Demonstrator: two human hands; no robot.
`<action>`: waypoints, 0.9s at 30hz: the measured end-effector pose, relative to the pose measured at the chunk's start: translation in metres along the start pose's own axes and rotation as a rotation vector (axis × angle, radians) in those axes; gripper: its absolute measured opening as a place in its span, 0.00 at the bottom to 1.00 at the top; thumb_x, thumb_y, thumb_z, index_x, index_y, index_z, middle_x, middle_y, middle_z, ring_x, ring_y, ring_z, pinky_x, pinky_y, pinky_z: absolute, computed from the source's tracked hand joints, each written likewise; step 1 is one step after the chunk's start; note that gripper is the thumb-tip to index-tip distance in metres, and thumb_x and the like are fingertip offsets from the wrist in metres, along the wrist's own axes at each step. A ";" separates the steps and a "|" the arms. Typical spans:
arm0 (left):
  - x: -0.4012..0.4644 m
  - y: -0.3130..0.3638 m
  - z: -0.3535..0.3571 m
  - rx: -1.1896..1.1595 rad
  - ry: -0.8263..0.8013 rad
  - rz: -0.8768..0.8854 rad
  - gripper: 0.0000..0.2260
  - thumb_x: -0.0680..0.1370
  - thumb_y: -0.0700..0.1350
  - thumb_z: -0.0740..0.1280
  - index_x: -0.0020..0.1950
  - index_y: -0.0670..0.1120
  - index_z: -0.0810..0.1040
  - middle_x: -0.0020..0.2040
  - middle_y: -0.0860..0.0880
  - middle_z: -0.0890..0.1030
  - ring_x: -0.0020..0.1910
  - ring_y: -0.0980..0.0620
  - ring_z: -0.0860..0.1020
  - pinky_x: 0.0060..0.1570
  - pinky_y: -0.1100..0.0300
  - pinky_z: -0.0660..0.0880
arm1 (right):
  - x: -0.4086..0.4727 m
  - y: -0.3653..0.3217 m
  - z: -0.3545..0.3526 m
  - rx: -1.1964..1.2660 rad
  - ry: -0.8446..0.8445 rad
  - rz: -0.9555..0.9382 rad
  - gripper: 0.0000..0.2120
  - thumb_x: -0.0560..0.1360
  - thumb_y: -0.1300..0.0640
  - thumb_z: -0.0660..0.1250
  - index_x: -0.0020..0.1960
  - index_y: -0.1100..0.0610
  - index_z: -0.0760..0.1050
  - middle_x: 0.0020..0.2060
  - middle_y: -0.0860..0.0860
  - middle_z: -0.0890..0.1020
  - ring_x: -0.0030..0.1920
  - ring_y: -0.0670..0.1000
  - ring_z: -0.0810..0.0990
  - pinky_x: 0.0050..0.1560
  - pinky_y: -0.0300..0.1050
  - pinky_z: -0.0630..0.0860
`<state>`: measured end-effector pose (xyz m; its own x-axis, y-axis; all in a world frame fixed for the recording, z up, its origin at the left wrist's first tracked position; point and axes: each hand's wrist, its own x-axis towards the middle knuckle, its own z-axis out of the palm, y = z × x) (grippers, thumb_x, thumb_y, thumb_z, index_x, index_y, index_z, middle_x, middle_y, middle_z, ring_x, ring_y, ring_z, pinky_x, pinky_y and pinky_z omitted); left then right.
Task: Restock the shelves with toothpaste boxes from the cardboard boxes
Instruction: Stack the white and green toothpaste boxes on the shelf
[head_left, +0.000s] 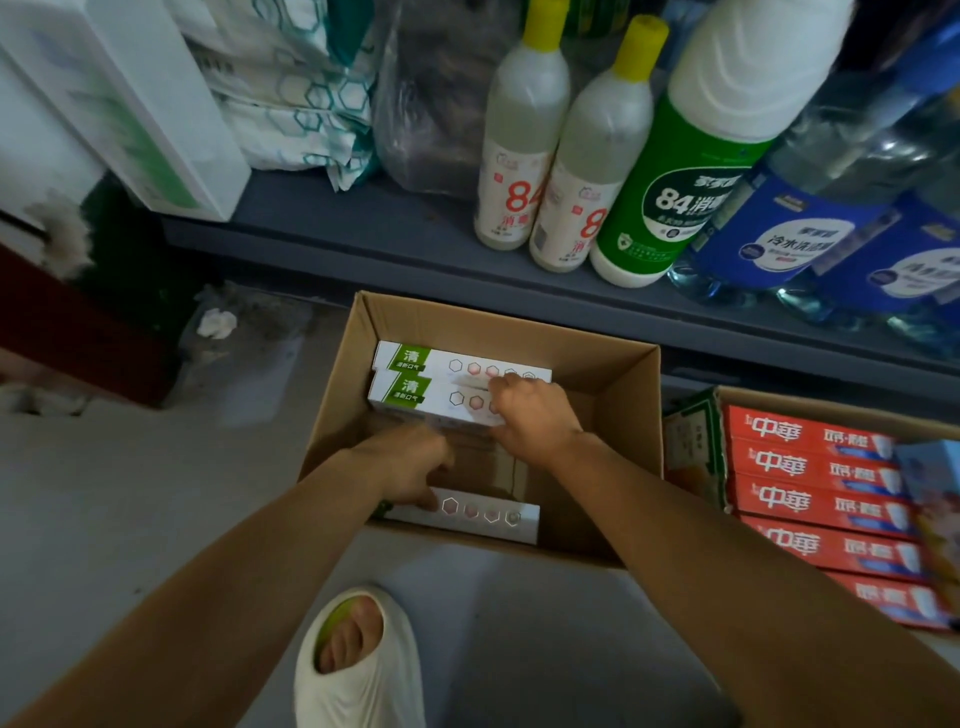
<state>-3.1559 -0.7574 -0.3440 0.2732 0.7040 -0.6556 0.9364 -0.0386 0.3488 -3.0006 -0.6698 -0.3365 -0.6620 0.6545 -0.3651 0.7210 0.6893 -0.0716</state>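
An open cardboard box (613, 395) stands on the floor below the shelf. Two white-and-green toothpaste boxes (426, 364) lie side by side at its far end, and a third toothpaste box (488, 517) lies along its near wall. My right hand (530, 415) reaches into the carton and grips the right end of the nearer of the two far boxes. My left hand (410, 467) holds the left end of the near toothpaste box, fingers curled over it. A second carton (831, 405) at the right holds several red toothpaste boxes (815, 467).
The dark grey bottom shelf (374, 228) carries two yellow-capped disinfectant bottles (519, 145), a green bottle (685, 171), blue-labelled clear bottles (810, 228), tissue packs (296, 104) and a white box (135, 104). My slippered foot (358, 660) is on the grey floor before the carton.
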 end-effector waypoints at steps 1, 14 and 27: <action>0.001 0.000 0.001 0.020 -0.007 0.000 0.16 0.72 0.50 0.74 0.56 0.48 0.78 0.54 0.49 0.79 0.52 0.50 0.77 0.53 0.55 0.76 | -0.001 0.001 -0.002 -0.009 0.010 -0.005 0.24 0.76 0.53 0.65 0.69 0.59 0.65 0.63 0.57 0.75 0.59 0.58 0.77 0.54 0.51 0.75; 0.008 -0.002 -0.001 -0.034 0.048 -0.063 0.12 0.75 0.49 0.70 0.57 0.49 0.79 0.58 0.48 0.77 0.55 0.51 0.75 0.53 0.55 0.73 | -0.005 0.007 -0.022 0.008 0.079 -0.048 0.23 0.77 0.48 0.64 0.69 0.55 0.66 0.62 0.53 0.76 0.59 0.54 0.76 0.54 0.50 0.75; 0.005 0.011 0.001 0.080 0.026 -0.151 0.18 0.76 0.45 0.69 0.66 0.47 0.72 0.65 0.45 0.75 0.63 0.47 0.74 0.60 0.55 0.73 | -0.011 0.017 -0.045 0.052 0.138 -0.024 0.20 0.75 0.49 0.67 0.65 0.54 0.70 0.60 0.53 0.77 0.56 0.55 0.76 0.45 0.45 0.66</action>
<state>-3.1442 -0.7548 -0.3445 0.1235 0.7244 -0.6782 0.9812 0.0129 0.1926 -2.9902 -0.6512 -0.2924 -0.6988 0.6766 -0.2322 0.7115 0.6909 -0.1280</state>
